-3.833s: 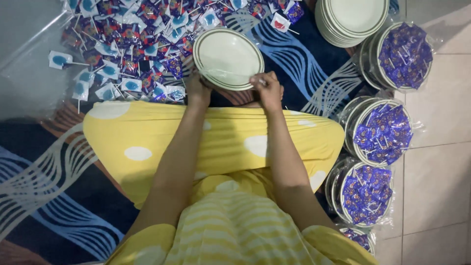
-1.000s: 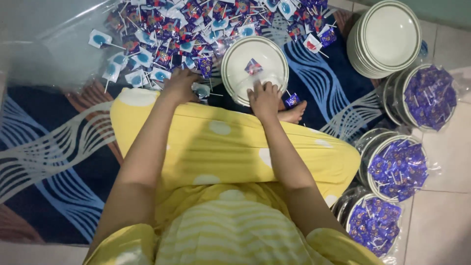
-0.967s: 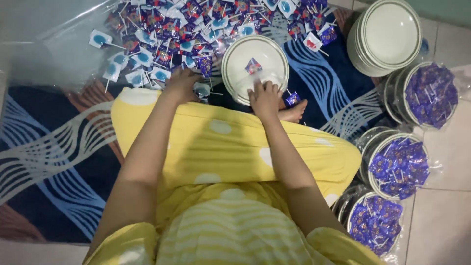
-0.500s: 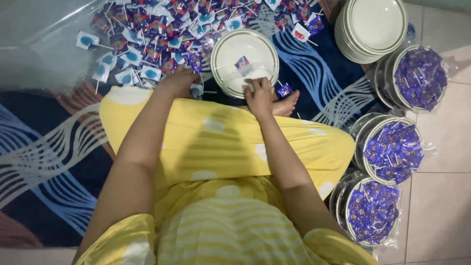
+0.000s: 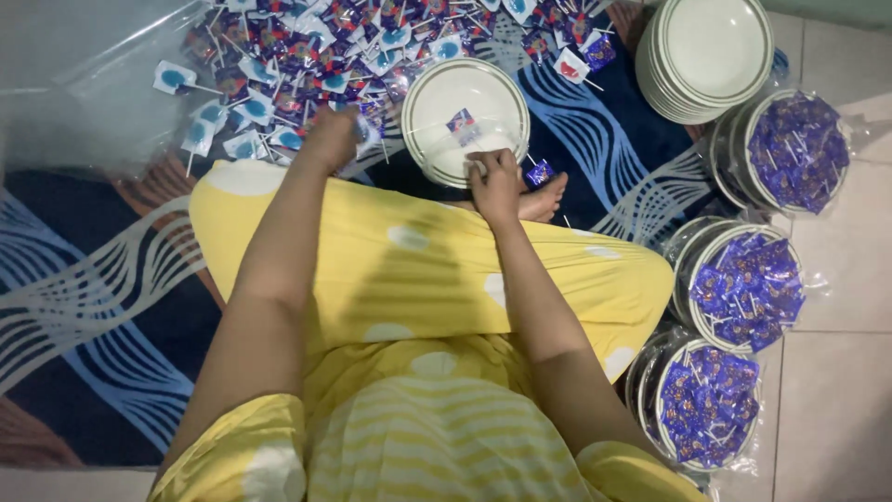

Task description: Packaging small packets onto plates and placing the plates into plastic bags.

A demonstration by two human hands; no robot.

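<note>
Two bare hands reach forward from my yellow-clad lap, seen from above. My right hand rests on the near rim of a white plate with a green-striped edge, fingers curled down over the rim; I cannot tell whether they pinch anything. The plate lies on a dark blue rug with pale wave patterns, straight ahead of my knees, and one small wrapped candy sits on it near the middle. Another wrapped candy lies on the rug just right of that hand, beside a bare foot poking out from under the yellow skirt.

My left hand is farther left, palm down, fingers loosely closed at the near edge of a big scatter of wrapped lollipops; whether it grips one I cannot tell. The lollipops, in blue, white and purple wrappers with thin sticks, spread across the rug's far side, touching the plate's left rim. A sheet of clear plastic lies at the far left.

To the far right, a stack of empty plates stands on the rug's edge. Below it, along the tiled floor, three plates heaped with purple candies sit wrapped in clear film, one after another.
</note>
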